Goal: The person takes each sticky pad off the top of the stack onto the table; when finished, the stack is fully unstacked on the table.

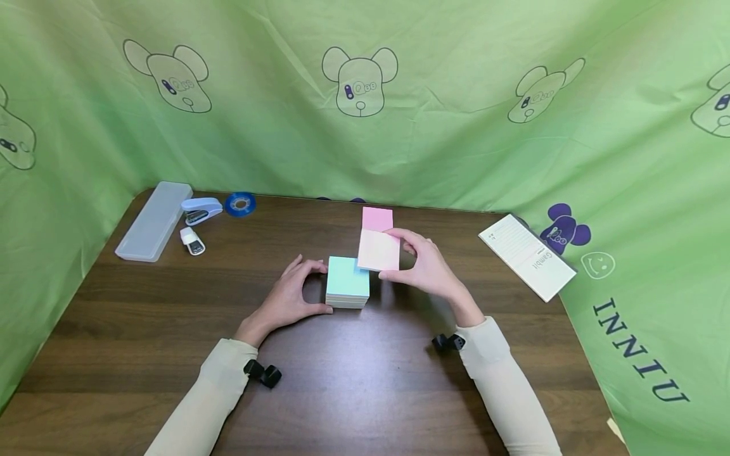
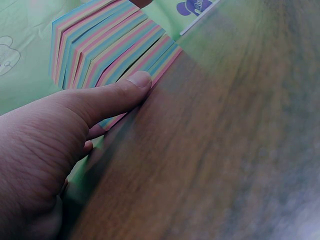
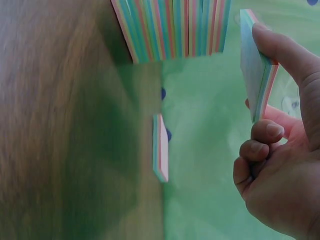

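The left hand (image 1: 293, 294) holds the thick, square, multicolour-striped paper stack (image 1: 348, 277) on the brown wood-grained surface (image 1: 319, 392), thumb against its near side; gaps show between layers. Judgement: light, steady pressure should prevent slippage. The right hand (image 1: 422, 263) pinches a thin, square, pale-pink-topped paper pad (image 1: 378, 252) above the surface; advisable to keep it level, clear of the stack's corner. Beyond lies a thin bright-pink paper pad (image 1: 377, 218), partly hidden in the head view.
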Action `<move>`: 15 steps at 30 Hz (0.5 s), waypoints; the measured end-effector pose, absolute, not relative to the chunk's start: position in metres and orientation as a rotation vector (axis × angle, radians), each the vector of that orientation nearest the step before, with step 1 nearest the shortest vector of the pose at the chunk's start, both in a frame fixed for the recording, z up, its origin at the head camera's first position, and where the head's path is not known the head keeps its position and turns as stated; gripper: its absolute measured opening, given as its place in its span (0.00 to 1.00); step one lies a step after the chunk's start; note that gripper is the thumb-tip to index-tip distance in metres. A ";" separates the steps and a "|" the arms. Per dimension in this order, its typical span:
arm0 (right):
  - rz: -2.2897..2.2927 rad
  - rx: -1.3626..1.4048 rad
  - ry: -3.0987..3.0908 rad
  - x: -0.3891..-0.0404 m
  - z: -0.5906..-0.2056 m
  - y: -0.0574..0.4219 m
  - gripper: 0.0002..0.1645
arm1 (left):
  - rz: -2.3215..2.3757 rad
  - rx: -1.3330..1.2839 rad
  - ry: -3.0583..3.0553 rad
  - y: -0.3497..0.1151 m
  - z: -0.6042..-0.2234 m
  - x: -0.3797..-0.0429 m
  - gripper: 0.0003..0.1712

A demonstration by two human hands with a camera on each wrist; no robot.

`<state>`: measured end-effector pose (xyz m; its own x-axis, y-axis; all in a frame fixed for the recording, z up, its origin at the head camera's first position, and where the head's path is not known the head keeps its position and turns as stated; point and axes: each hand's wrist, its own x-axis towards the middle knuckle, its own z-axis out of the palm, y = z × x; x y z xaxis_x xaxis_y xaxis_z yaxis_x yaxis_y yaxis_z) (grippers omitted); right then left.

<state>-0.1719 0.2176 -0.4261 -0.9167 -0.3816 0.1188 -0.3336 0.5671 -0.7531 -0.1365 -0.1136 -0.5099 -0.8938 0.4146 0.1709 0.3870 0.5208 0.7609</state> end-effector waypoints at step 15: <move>-1.494 -0.441 2.616 -0.200 -0.450 0.258 0.49 | 1.351 0.734 2.719 -0.113 -0.509 -0.136 0.47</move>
<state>-0.1996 0.2575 -0.4501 -0.9535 -0.2958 0.0583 -0.2005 0.4775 -0.8554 -0.1363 -0.1129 -0.5093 -0.8893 0.4170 0.1877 0.4015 0.5151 0.7573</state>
